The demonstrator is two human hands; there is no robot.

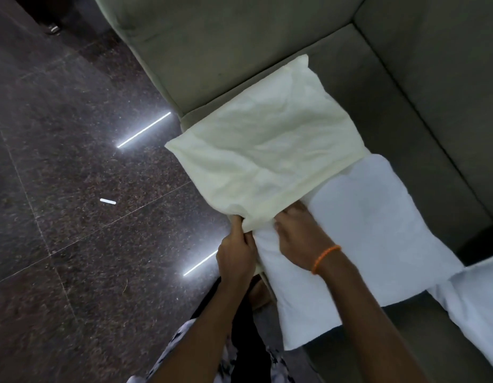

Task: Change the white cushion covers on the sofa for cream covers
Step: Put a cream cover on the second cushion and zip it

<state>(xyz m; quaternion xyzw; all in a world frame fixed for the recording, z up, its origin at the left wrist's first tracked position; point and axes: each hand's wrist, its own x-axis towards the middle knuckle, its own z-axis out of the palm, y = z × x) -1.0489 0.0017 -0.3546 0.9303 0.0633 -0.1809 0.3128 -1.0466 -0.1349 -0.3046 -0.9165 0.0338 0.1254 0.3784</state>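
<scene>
A cream cover [267, 145] lies wrinkled on the sofa seat, its open edge toward me. A white cushion [364, 236] lies partly pushed into that opening, most of it still outside. My left hand [235, 250] pinches the cover's near corner at the opening. My right hand [298, 233], with an orange bracelet on the wrist, presses on the cushion's end at the cover's mouth, its fingertips tucked under the cream edge.
The grey-green sofa [405, 106] has an armrest at the far left and a backrest along the right. Another white cushion [477, 299] lies at the right edge. Dark polished stone floor [74, 189] spreads to the left, with light reflections.
</scene>
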